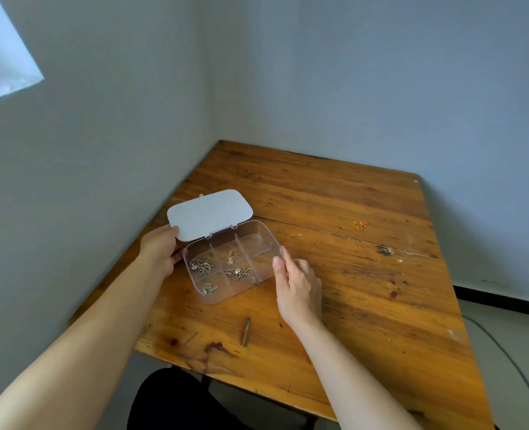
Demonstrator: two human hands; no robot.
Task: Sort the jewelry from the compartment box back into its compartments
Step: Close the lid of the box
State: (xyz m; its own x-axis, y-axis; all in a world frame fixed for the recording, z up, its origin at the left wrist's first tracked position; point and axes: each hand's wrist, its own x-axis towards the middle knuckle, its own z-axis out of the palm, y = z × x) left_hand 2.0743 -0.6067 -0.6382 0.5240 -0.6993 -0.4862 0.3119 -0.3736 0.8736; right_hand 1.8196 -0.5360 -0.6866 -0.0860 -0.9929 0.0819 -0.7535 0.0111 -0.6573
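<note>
A clear plastic compartment box (258, 276) lies open on the wooden table (365, 274), its grey lid (209, 214) folded back to the far left. Small gold-coloured jewelry pieces (237, 272) lie in several of its left and middle compartments; the right-hand compartments look bare. My left hand (160, 248) grips the box's left end beside the lid corner. My right hand (297, 282) pinches the box's right rim between thumb and fingers. One gold piece with a red stone (360, 225) lies alone on the table, far right of the box.
Walls close off the table's left and far sides. A small brown sliver of wood (245, 331) lies near the front edge. My dark-clothed lap (176, 398) shows below the table. The floor and a cable (511, 361) lie to the right.
</note>
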